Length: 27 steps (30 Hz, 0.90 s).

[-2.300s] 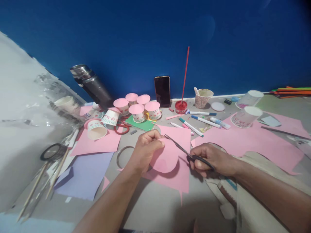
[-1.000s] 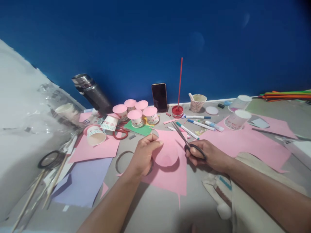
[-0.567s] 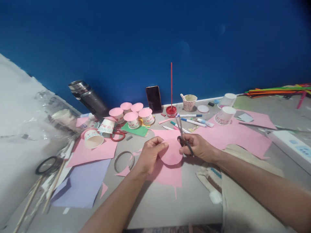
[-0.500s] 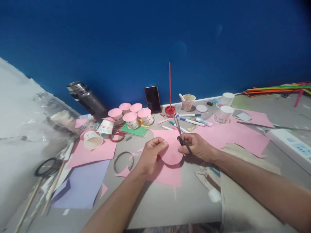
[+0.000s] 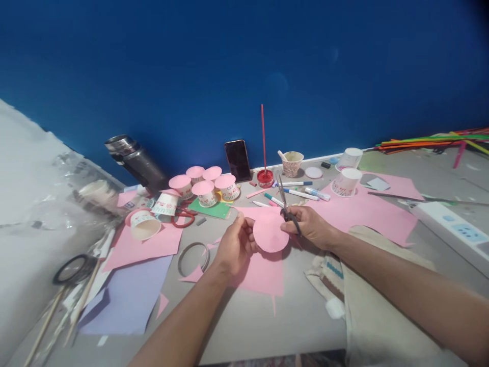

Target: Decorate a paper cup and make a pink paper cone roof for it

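Observation:
A round pink paper disc (image 5: 271, 232) is between my two hands, above a larger pink sheet (image 5: 263, 278) on the table. My left hand (image 5: 235, 244) is at the disc's left edge, its thumb lifted away and its curled fingers touching or just behind the rim. My right hand (image 5: 310, 227) is closed around dark-handled scissors (image 5: 284, 204), with the blades pointing up and slightly apart. Its thumb and fingertips also meet the disc's right edge. Beyond my left hand stand several upturned paper cups (image 5: 204, 198) topped with pink discs.
Red-handled scissors (image 5: 183, 219) lie by a green card (image 5: 210, 208). A tape roll (image 5: 193, 259) and a lilac sheet (image 5: 126, 295) are left. Markers (image 5: 301, 194), a red pot (image 5: 265, 178) with an upright stick and a phone (image 5: 237, 160) are behind. A cloth (image 5: 382, 295) lies right.
My left thumb has come off the face of the disc, and the left fingers have shifted to its edge. The disc now shows more of its face. My right hand keeps the scissors.

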Motion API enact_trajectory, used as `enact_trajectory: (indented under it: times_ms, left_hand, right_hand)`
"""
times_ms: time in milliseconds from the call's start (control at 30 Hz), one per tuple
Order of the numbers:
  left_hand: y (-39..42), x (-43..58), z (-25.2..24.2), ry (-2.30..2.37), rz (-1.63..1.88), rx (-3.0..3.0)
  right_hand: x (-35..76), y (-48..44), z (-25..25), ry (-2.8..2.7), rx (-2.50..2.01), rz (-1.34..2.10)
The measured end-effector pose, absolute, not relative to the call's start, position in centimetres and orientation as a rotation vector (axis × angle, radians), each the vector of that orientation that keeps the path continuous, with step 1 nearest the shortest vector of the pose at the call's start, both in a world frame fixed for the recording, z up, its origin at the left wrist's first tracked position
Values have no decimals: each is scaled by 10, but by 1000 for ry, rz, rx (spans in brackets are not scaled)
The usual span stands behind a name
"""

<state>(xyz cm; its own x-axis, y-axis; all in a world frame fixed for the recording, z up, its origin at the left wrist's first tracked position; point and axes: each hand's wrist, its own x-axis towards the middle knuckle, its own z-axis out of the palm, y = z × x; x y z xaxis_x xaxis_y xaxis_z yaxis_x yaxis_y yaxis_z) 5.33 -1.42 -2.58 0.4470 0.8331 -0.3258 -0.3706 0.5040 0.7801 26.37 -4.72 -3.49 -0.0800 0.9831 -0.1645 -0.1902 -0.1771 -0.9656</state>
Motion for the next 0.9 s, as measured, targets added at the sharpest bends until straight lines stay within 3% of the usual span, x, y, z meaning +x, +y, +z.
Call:
enact_trajectory:
  times_ms: [900]
  left_hand:
    - [-9, 52, -38, 734, 797, 763]
  right_hand:
    - [270, -44, -40, -1072, -1186, 1442]
